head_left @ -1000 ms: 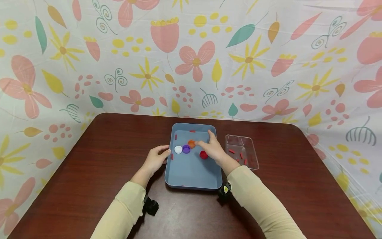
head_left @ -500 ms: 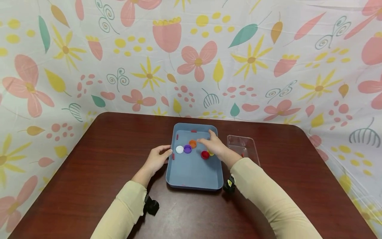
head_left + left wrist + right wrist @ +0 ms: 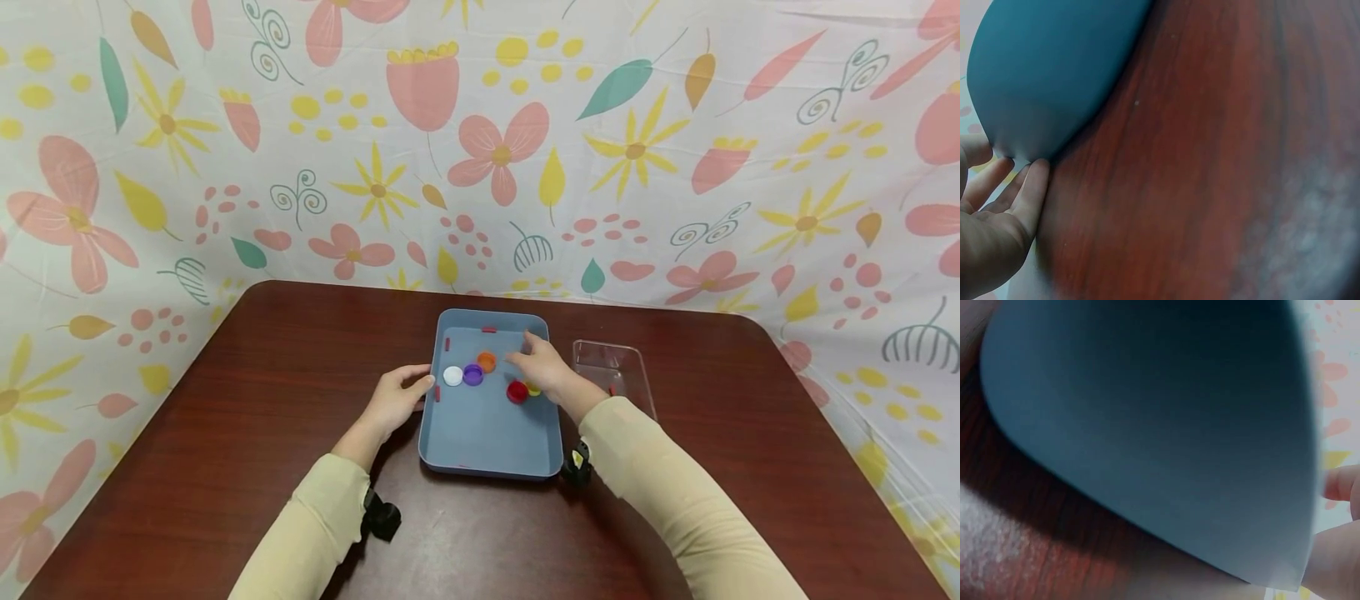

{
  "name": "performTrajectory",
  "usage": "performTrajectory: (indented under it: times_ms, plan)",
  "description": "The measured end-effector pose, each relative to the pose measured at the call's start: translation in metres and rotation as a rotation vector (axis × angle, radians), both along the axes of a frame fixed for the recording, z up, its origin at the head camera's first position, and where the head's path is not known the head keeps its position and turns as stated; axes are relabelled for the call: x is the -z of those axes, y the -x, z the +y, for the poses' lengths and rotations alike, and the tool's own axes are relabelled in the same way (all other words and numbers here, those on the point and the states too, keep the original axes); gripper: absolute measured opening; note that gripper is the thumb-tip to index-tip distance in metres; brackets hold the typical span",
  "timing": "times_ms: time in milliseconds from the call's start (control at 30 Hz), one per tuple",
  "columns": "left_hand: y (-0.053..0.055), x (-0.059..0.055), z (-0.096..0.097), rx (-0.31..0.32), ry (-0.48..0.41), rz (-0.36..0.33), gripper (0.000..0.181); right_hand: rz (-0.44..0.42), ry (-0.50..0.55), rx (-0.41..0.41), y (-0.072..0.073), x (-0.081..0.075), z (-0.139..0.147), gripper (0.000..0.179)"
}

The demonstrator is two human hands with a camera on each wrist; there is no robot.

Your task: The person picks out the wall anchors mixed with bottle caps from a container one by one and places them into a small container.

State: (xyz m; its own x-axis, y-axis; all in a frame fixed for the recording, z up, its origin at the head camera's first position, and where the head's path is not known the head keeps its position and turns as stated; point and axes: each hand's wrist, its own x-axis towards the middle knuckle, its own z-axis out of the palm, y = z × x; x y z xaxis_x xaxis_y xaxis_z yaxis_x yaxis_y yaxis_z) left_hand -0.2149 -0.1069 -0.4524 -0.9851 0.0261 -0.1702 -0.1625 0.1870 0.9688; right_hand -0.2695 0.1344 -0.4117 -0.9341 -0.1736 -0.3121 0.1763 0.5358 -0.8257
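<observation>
On the table stands a shallow blue-grey tray (image 3: 487,433). My left hand (image 3: 393,402) holds its left side, thumb at the rim, fingertips against the outer wall in the left wrist view. Inside the tray lie a white bottle cap (image 3: 453,376), a purple cap (image 3: 472,374) and an orange cap (image 3: 486,362). My right hand (image 3: 546,365) reaches over the right side of the tray, index finger and thumb bent downward. Close under it are a red cap (image 3: 517,392) and a partly covered yellow cap (image 3: 534,390). I cannot tell whether the right fingertips hold anything.
Small red sticks lie along the tray's edges, one at the far side (image 3: 489,329) and others by the left wall (image 3: 447,344). Right of the tray stands a clear plastic box (image 3: 637,367) with a red stick (image 3: 612,390) visible, partly behind the right forearm. A floral cloth (image 3: 375,125) hangs behind.
My right hand has drawn a little to the right, away from the orange cap, its thumb and index finger now closer together. The yellow cap has come into view. The left hand stays at the tray.
</observation>
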Motion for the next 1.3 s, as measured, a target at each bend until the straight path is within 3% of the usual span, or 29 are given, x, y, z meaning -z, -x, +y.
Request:
performTrajectory:
  times_ms: [267,600,933,1300]
  plan:
    - [0.002,0.002,0.0,0.0,0.0,-0.002,0.04,0.052,-0.002,-0.053,-0.001,0.002,-0.001,0.052]
    - [0.002,0.004,-0.001,0.0,-0.007,0.005,0.039,0.276,-0.275,-0.124,0.0,0.009,-0.007,0.052]
    - [0.002,0.004,-0.001,0.0,-0.006,0.012,0.039,0.262,-0.391,-0.119,0.003,0.011,-0.011,0.055]
    - [0.001,0.002,-0.002,0.003,-0.006,-0.017,0.04,0.292,-0.444,-0.103,0.006,0.018,-0.014,0.034]
